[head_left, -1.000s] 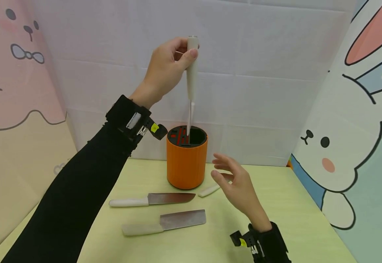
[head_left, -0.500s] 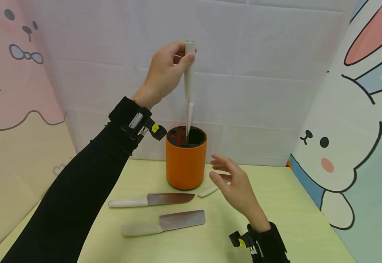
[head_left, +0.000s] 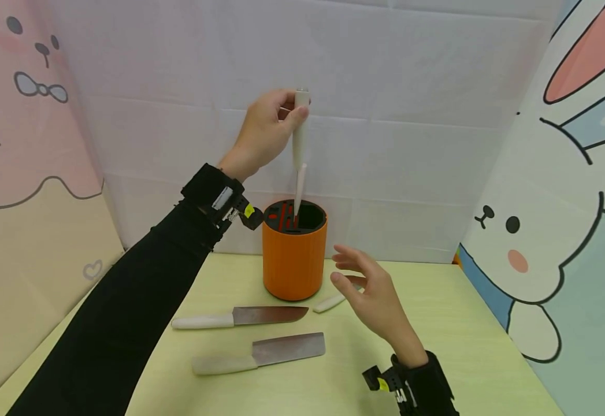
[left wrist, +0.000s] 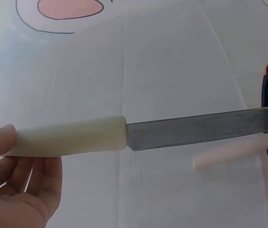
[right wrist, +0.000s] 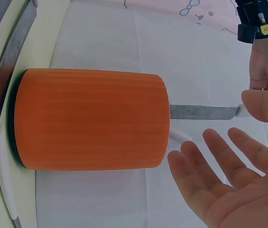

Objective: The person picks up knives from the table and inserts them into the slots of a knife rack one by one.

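Note:
My left hand (head_left: 268, 130) pinches the pale handle of a knife (left wrist: 72, 137) near its butt end, holding it upright with the blade down. Its blade (left wrist: 200, 129) runs into the top of an orange knife block (head_left: 294, 263), and the tip is hidden inside. Beside that blade, a slim pinkish-white handle (head_left: 300, 185) sticks up from the block's slotted black top (head_left: 277, 218). My right hand (head_left: 372, 292) hovers in front and to the right of the block, fingers relaxed and apart, holding nothing.
On the table (head_left: 489, 346) lie a white-handled kitchen knife (head_left: 268, 315) and, nearer, a cleaver (head_left: 289, 348). A small knife with a white handle (head_left: 328, 303) lies right of the block, partly behind my right hand. White cloth (head_left: 411, 173) hangs behind.
My left hand has moved down with the knife, so more of the blade is inside the block. The right hand has stayed nearly still.

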{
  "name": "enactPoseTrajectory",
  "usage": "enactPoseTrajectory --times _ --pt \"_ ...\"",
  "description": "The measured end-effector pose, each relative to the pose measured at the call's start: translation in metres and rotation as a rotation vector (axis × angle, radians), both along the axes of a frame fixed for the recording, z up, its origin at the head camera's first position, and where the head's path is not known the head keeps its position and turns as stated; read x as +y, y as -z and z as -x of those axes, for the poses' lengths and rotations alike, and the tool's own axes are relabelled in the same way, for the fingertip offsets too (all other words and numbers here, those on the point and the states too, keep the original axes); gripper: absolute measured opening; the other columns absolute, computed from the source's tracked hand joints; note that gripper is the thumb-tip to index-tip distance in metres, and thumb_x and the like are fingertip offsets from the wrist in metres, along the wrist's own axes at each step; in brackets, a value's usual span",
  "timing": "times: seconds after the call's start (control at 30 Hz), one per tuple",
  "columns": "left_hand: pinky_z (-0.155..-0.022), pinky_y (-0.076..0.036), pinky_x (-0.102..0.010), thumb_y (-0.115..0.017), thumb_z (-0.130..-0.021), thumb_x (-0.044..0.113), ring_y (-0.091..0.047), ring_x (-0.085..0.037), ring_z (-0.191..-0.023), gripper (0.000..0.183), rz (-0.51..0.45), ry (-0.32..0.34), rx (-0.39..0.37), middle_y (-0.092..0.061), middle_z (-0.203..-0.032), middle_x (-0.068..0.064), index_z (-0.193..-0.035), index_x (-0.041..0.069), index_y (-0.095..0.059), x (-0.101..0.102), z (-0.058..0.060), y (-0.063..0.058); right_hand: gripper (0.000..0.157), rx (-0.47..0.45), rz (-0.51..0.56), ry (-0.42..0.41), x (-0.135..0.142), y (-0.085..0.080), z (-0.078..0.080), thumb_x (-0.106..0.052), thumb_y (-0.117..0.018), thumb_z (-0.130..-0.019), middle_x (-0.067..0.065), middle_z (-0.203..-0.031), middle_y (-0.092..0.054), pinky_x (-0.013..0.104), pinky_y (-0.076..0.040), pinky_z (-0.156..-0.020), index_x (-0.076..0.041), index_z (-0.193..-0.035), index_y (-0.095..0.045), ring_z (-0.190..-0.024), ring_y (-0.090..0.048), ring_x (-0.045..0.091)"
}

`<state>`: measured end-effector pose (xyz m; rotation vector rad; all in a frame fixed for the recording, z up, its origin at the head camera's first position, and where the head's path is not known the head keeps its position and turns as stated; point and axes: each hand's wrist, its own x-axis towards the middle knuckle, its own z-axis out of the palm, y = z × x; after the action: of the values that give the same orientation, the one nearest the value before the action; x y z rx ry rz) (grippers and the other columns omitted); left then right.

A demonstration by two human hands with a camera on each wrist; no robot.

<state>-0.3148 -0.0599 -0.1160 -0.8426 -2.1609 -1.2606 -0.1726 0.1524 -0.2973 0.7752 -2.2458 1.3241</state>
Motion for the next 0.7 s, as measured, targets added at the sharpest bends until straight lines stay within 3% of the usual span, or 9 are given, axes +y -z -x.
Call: enactPoseTrajectory --times 0.33,0.57,0.7 --pt "-0.08 -0.046 -0.025 -0.054 -0.099 0.031 -0.054 -0.009 -0.094 0.028 0.048 -0.037 -0.03 -0.057 -0.108 0.003 -0.121 0.014 -0.059 -0.002 0.017 0.02 0.043 0.002 -0.003 0.0 0.0 0.0 0.0 -0.003 -0.062 -0.092 0.01 -0.118 -0.059 0.033 -0.052 -0.086 -0.005 -0.133 -0.05 -0.108 -0.057 0.021" --pt "-0.077 -0.046 -0.025 -0.054 -0.1 0.032 -0.053 -0.009 -0.092 0.026 0.082 -0.052 -0.058 -0.057 -0.106 0.004 -0.118 0.014 -0.06 -0.001 0.02 0.031 0.043 0.002 0.007 -0.01 -0.001 0.0 0.0 -0.002 -0.062 -0.092 0.011 -0.118 -0.059 0.035 -0.052 -0.086 -0.004 -0.133 -0.05 -0.108 -0.057 0.03" --pt "-0.075 -0.046 -0.025 -0.054 -0.099 0.03 -0.053 -0.009 -0.09 0.023 0.086 -0.057 -0.071 -0.057 -0.105 0.004 -0.115 0.015 -0.06 0.0 0.021 0.035 0.043 0.005 0.003 -0.008 -0.001 0.0 0.0 -0.002 -0.062 -0.092 0.011 -0.118 -0.059 0.034 -0.053 -0.085 -0.004 -0.133 -0.05 -0.108 -0.057 0.026"
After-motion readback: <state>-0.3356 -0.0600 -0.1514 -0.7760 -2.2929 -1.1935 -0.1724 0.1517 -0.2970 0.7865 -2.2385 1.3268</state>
